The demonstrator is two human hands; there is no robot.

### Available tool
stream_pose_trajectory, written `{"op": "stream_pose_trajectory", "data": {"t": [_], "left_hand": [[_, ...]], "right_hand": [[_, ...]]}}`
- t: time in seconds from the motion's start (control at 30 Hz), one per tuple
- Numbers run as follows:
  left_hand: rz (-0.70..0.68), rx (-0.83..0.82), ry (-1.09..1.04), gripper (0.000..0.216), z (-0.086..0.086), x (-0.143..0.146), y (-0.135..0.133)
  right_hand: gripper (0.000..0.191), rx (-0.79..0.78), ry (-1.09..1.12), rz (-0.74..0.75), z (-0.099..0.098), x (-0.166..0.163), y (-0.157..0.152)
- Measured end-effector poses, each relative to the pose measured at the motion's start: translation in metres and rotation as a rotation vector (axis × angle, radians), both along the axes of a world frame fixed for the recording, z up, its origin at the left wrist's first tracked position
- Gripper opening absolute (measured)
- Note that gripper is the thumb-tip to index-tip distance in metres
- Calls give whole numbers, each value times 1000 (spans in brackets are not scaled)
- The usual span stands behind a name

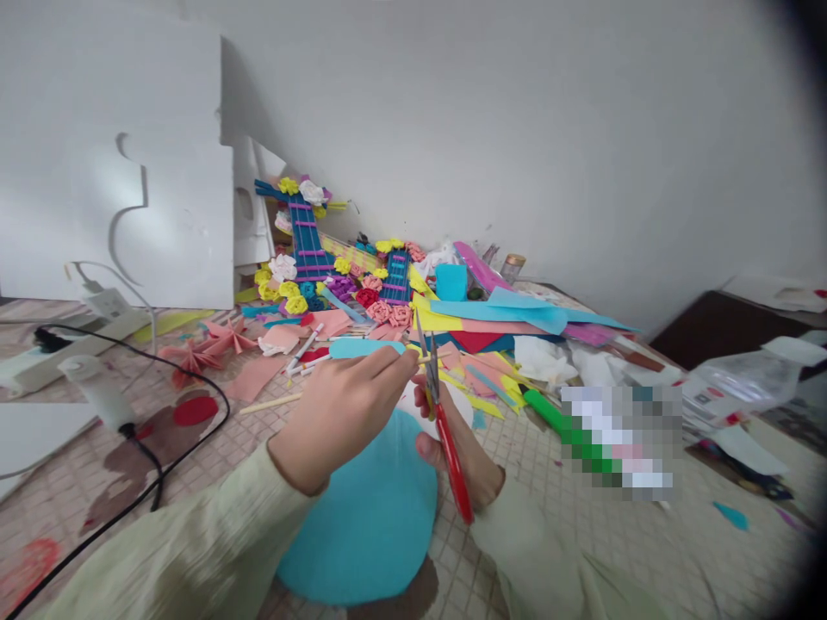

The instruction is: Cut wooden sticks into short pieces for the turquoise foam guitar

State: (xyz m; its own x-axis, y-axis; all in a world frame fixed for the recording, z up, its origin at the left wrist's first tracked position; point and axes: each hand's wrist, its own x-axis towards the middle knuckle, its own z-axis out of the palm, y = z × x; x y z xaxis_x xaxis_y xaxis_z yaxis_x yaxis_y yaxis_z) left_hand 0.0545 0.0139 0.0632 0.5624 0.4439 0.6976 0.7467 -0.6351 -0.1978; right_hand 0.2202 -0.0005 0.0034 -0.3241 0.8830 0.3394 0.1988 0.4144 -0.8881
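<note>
My left hand [336, 413] pinches a thin wooden stick [423, 355] between thumb and fingers, held out toward the scissor blades. My right hand [462, 448] grips red-handled scissors [445, 430], blades pointing up and slightly apart around the stick's end. A round turquoise paper disc [368, 525] lies on the tiled floor under both wrists. Both sleeves are pale green.
A heap of coloured paper sheets [517, 314], paper roses and blue stick ladders [307, 237] lies ahead by the wall. A glue gun [96, 392] with black cord lies left, near white foam boards [129, 172]. Loose sticks [271, 402], a green marker [543, 409] and a plastic bag [743, 379] lie around.
</note>
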Motion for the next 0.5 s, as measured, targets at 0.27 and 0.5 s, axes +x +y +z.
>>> {"op": "stream_pose_trajectory", "data": {"t": [0.27, 0.5], "left_hand": [[68, -58, 67, 17, 2, 0, -2], [89, -50, 88, 15, 3, 1, -3]], "right_hand": [[52, -51, 13, 39, -7, 2, 0], [48, -71, 15, 50, -8, 2, 1]]}}
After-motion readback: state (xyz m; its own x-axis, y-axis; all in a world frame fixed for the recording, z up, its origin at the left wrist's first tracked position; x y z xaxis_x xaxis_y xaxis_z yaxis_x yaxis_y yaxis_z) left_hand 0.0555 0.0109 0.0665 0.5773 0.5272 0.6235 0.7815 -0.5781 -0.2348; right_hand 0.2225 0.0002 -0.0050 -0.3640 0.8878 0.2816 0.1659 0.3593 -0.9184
